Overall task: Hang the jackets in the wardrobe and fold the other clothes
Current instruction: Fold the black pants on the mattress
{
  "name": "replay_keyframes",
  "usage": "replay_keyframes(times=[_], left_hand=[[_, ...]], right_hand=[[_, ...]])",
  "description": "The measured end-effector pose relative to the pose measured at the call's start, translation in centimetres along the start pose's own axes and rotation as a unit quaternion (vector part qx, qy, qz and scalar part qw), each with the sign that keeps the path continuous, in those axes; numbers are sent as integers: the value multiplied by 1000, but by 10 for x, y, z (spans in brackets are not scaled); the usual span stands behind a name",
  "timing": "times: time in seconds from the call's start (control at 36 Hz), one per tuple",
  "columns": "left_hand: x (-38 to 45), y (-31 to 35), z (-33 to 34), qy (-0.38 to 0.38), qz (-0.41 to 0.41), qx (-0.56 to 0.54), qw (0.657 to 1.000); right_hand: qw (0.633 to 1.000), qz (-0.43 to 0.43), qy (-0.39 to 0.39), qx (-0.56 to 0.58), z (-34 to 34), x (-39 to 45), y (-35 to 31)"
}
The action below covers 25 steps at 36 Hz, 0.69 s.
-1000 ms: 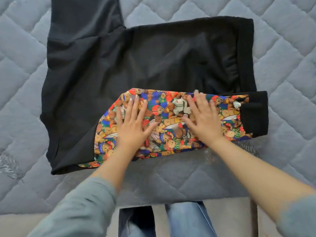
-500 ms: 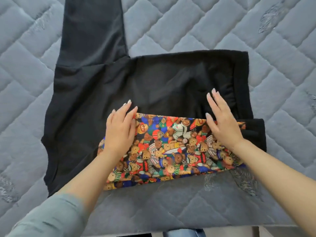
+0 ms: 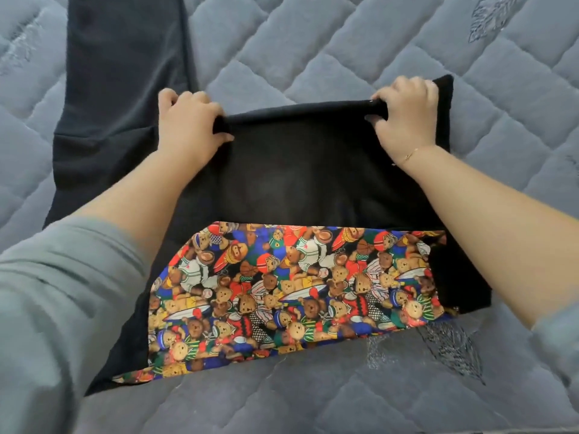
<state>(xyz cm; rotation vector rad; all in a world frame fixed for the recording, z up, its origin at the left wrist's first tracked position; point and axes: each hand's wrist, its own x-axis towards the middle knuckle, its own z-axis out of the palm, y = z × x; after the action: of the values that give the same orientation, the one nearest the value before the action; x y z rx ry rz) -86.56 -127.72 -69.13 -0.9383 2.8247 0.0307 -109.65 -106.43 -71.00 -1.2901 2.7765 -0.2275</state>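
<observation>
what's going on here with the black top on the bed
A person is folding a black garment spread on a grey quilted mattress. The left hand and right hand each grip its far edge, lifted off the mattress. A teddy-bear print sleeve already lies folded across the near part.

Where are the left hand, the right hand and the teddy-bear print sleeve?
left hand (image 3: 191,120), head view, back of the hand.
right hand (image 3: 405,115), head view, back of the hand.
teddy-bear print sleeve (image 3: 297,296), head view, middle of the printed panel.
</observation>
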Motion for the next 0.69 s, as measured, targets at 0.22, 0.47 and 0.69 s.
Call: replay_keyframes(times=[0.22, 0.47, 0.69], left_hand=[[-85, 2, -58, 106, 145, -39, 983], [-192, 44, -19, -62, 146, -58, 986], [-206, 57, 9, -159, 81, -98, 979]], right_hand=[[985, -49, 110, 127, -51, -95, 29], [995, -55, 7, 84, -31, -220, 46], [992, 36, 71, 95, -5, -237, 31]])
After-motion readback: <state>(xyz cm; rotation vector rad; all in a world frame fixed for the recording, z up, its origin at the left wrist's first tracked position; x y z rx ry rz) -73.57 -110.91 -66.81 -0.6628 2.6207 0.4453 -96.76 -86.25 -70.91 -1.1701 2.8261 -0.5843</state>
